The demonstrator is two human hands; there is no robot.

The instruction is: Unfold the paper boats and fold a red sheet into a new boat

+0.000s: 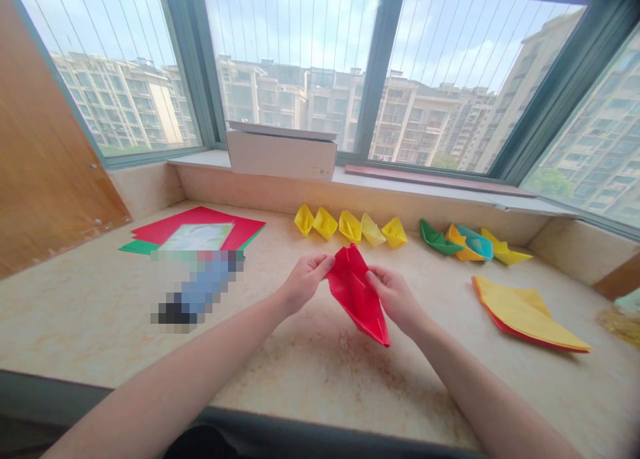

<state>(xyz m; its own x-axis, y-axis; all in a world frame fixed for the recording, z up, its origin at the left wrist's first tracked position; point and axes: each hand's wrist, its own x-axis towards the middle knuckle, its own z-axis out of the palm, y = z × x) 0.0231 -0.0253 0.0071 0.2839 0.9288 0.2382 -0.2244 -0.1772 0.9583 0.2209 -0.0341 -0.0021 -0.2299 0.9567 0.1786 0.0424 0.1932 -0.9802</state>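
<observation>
Between my two hands is a red folded paper boat (356, 292), held tilted above the stone ledge with its inside facing me. My left hand (311, 279) pinches its upper left edge between thumb and fingers. On the opposite side my right hand (393, 289) grips the right edge, the thumb on top and the other fingers partly hidden behind the paper. Just beyond the hands stands a row of several small yellow paper boats (350, 227). Farther right sit a green paper boat (440, 238), an orange one (463, 242), a blue one (476, 242) and a yellow one (506, 247).
Red and green paper sheets (245, 227) lie at the left under a pale packet (197, 236), near a blurred-out patch (205, 289). A stack of yellow and red paper (530, 316) lies at the right. A white box (281, 152) stands on the windowsill.
</observation>
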